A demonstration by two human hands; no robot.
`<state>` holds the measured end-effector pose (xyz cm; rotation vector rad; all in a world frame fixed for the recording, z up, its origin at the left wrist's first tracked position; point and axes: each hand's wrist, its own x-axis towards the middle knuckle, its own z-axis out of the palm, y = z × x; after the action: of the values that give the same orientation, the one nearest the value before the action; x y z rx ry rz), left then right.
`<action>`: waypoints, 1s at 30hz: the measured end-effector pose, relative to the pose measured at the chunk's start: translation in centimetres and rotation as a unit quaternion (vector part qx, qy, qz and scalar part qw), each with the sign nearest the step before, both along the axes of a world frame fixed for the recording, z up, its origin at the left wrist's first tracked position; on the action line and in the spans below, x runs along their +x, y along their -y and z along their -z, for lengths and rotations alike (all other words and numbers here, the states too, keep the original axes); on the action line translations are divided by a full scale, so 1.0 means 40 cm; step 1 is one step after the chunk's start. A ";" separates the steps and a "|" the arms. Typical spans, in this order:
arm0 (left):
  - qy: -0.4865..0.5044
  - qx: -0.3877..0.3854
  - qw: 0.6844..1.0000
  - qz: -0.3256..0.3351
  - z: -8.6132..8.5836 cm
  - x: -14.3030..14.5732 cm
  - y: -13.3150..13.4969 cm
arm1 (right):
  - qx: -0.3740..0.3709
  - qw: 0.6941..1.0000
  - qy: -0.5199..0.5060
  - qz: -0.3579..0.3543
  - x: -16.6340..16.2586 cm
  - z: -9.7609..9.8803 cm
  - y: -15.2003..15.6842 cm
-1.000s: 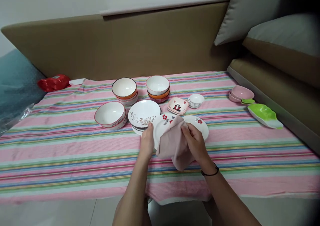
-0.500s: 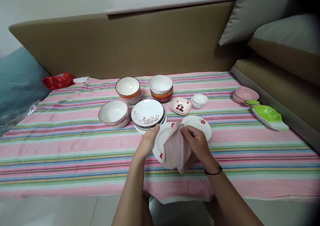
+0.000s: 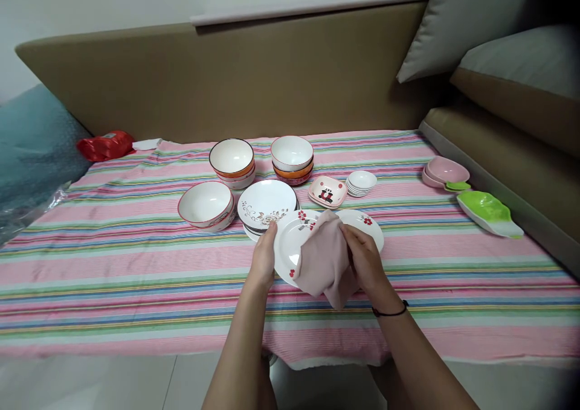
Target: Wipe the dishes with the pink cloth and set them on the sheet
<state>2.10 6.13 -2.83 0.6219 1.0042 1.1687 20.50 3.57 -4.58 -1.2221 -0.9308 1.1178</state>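
My left hand (image 3: 264,254) grips the left rim of a white plate with red flowers (image 3: 290,246), held tilted above the striped cloth. My right hand (image 3: 368,261) presses a pink cloth (image 3: 325,259) against the plate's face, fingers closed on the cloth. A black band sits on my right wrist. Just behind the cloth lies another white plate with red flowers (image 3: 365,224).
On the striped tablecloth (image 3: 113,259) stand a stack of patterned plates (image 3: 266,205), three bowl stacks (image 3: 206,204) (image 3: 232,160) (image 3: 292,156), a small pink square dish (image 3: 327,192), small white saucers (image 3: 361,182), pink dishes (image 3: 446,171) and a green leaf dish (image 3: 487,209). A sofa backs the table.
The plate has been turned in my hands, its upper rim now shows more red flowers. The pink cloth and my right hand have shifted slightly across the plate.
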 end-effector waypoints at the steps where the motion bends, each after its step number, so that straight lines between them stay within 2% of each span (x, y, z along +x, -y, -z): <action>1: 0.008 -0.002 1.000 -0.003 0.001 0.001 -0.001 | 0.004 1.000 0.002 -0.001 0.000 0.000 0.000; 8: -0.036 0.027 0.999 0.010 -0.014 -0.001 0.002 | 0.019 1.000 0.018 0.013 -0.004 -0.002 -0.002; 15: -0.079 0.028 0.995 0.054 -0.015 -0.004 0.007 | 0.072 0.990 0.112 -0.044 -0.006 -0.025 0.000; 20: -0.101 0.032 0.990 0.092 -0.016 -0.006 0.007 | 0.055 0.995 0.081 -0.030 -0.003 -0.019 0.003; 26: -0.131 0.063 0.980 0.133 -0.025 -0.005 0.012 | 0.069 0.994 0.082 -0.008 -0.003 -0.010 0.001; 30: -0.161 0.065 0.973 0.152 -0.027 -0.006 0.015 | 0.081 0.994 0.075 -0.017 -0.003 -0.007 -0.003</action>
<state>1.87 5.52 -1.73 1.0560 1.0631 0.8828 20.36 3.68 -4.31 -1.1721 -1.1372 0.9669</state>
